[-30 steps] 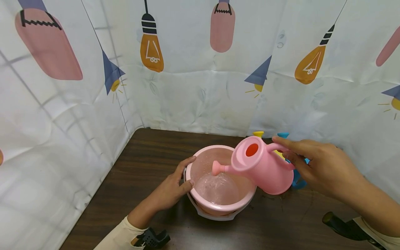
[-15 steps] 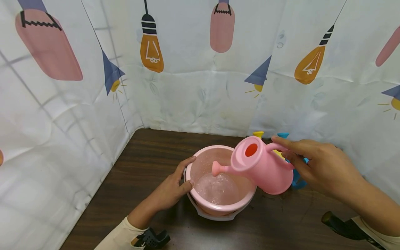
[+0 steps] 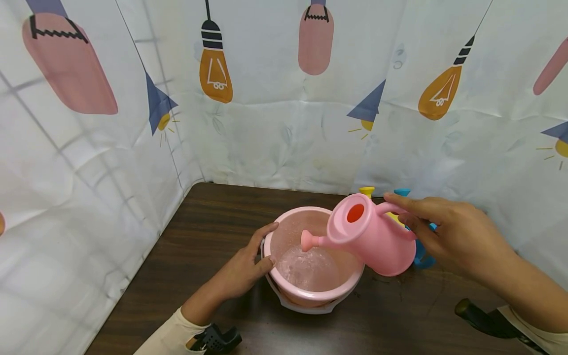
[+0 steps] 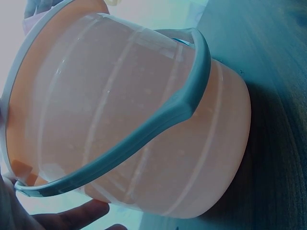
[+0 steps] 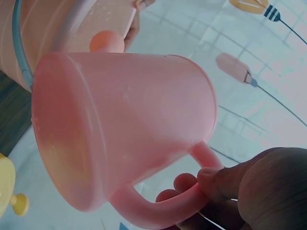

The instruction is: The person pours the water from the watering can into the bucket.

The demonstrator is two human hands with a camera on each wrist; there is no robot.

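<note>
A pink bucket [image 3: 312,296] stands on the table, its pale handle [image 4: 158,120] hanging down the outside. My left hand [image 3: 241,266] grips its rim on the left, thumb inside the rim and other fingers outside. In my right hand [image 3: 452,231] is a pink watering can [image 3: 377,241], held by its loop handle [image 5: 168,206] and tilted to the left. The can's spout [image 3: 310,240] reaches over the bucket's mouth. Rippling water [image 3: 308,268] lies in the bucket below it.
Behind the pink can stand a yellow watering can [image 3: 367,190] and a blue one [image 3: 423,259], both mostly hidden. The dark wood table [image 3: 199,236] meets a printed white sheet [image 3: 275,138] at the back and left.
The watering can has tipped very slightly further left, with my right hand shifting a little left. The water's ripples change; my left hand and the bucket keep still.
</note>
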